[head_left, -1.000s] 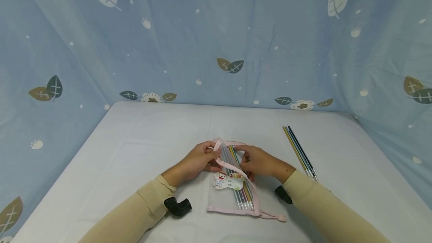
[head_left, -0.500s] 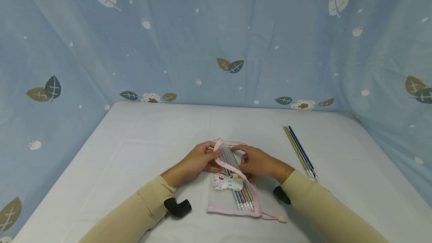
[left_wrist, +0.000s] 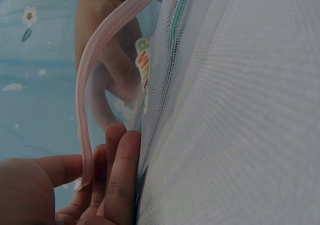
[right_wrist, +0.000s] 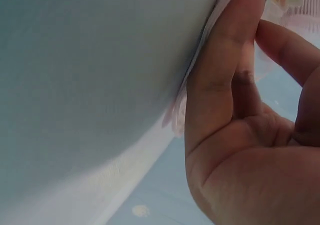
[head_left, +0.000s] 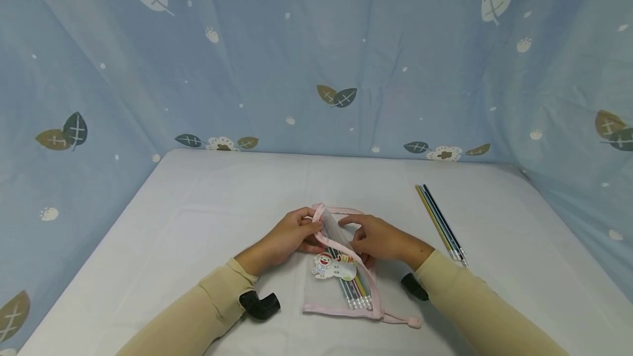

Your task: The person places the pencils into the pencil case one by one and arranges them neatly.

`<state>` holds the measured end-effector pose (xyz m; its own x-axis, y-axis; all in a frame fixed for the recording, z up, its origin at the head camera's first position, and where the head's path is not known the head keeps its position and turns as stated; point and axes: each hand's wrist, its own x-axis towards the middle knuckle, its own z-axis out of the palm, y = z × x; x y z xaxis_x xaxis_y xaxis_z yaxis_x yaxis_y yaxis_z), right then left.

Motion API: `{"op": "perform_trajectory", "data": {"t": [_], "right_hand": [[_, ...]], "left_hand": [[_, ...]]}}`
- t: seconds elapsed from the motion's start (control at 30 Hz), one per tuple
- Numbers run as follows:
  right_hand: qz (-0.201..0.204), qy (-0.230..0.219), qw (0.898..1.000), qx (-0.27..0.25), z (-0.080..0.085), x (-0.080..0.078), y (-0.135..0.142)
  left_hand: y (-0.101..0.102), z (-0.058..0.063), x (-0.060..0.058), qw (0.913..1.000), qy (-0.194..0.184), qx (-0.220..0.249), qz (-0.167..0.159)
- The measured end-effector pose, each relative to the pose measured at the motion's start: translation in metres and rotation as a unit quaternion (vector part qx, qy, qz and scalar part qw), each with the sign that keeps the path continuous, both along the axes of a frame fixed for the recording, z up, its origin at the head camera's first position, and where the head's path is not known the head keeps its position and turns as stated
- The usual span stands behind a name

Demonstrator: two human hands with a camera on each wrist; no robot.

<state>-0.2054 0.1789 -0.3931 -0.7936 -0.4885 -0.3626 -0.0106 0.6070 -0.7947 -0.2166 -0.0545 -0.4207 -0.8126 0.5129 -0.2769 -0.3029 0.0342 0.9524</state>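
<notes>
A see-through mesh zip pencil case (head_left: 316,293) with pink trim lies on the white table. Inside it are several pencils (head_left: 357,293), their lower ends near the case's bottom edge. A cartoon label (head_left: 336,266) covers their middle. My left hand (head_left: 296,232) pinches the pink trim (left_wrist: 84,120) at the upper left of the case's mouth, between thumb and fingers. At the other side of the mouth, my right hand (head_left: 378,238) pinches the case's edge, its index finger reaching over the mouth. In the right wrist view, thumb and fingertips (right_wrist: 250,10) meet at the mesh edge.
Several more pencils (head_left: 440,221), yellow and dark, lie together on the white table (head_left: 237,191) to the right. A pink zip pull (head_left: 412,322) trails from the case's lower right corner. A blue leaf-print curtain (head_left: 277,59) surrounds the table.
The pencils' upper coloured lengths, visible in the case's mouth earlier, now show only lower down. My right index finger has lifted slightly off them. The left hand stays in place.
</notes>
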Motion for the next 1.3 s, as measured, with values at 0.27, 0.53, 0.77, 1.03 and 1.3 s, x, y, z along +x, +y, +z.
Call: {"op": "perform_trajectory", "data": {"t": [0.27, 0.53, 0.77, 1.03, 1.3], "right_hand": [[0.012, 0.057, 0.998, -0.029, 0.008, 0.009, 0.014], [-0.015, 0.144, 0.989, -0.015, 0.015, 0.021, 0.033], [-0.064, 0.192, 0.979, -0.001, 0.022, 0.030, 0.048], [-0.101, 0.287, 0.952, 0.039, 0.026, 0.032, 0.060], [-0.142, 0.353, 0.922, 0.072, 0.027, 0.025, 0.072]], "left_hand": [[0.002, 0.003, 0.000, 1.0000, 0.004, -0.001, -0.003], [0.003, 0.000, 0.000, 1.0000, 0.002, -0.003, -0.005], [0.002, -0.002, 0.001, 1.0000, 0.000, -0.005, -0.004], [0.001, -0.003, 0.001, 1.0000, -0.001, -0.003, 0.000], [0.001, -0.001, 0.000, 1.0000, 0.000, -0.007, 0.002]]}}
